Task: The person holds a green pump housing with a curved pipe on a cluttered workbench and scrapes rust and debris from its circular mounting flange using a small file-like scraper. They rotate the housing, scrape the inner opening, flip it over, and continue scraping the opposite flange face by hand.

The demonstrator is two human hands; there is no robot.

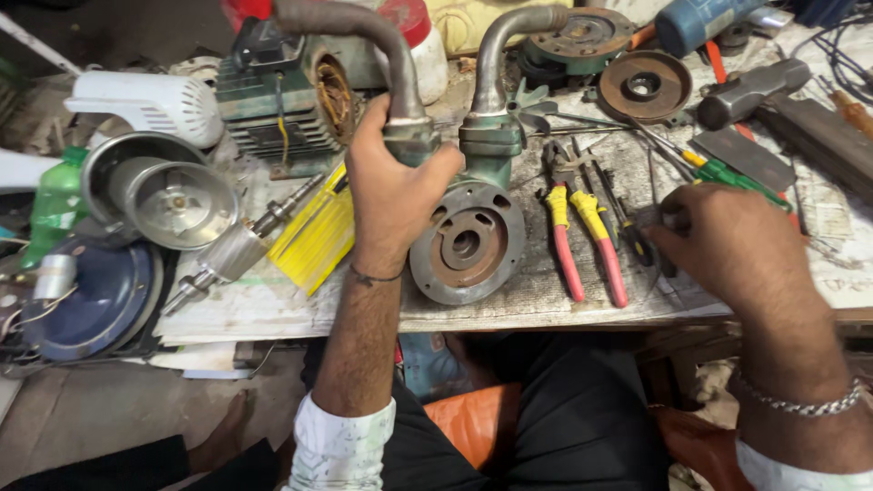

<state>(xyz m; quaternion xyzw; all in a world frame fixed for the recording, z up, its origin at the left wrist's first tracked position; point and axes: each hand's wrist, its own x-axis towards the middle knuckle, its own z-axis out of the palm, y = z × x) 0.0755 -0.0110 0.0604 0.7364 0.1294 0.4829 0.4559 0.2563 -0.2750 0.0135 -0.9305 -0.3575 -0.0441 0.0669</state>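
Observation:
My left hand [393, 186] grips the left port of a green pump housing [468, 236] that stands on the workbench with its round rusty face toward me. Two curved grey pipes [496, 55] rise from its ports. My right hand [727, 245] rests on the bench to the right, fingers curled over a small dark tool [657, 238] that it mostly hides. Pliers with red and yellow handles [582, 241] lie between the housing and my right hand.
A motor rotor shaft [238, 247] and a yellow brush [314, 238] lie left of my left arm. A finned green motor body [277, 100], metal covers [168, 195], a hammer [750, 91], screwdrivers [727, 171] and a rusty disc [644, 86] crowd the bench. The bench edge [546, 320] runs above my lap.

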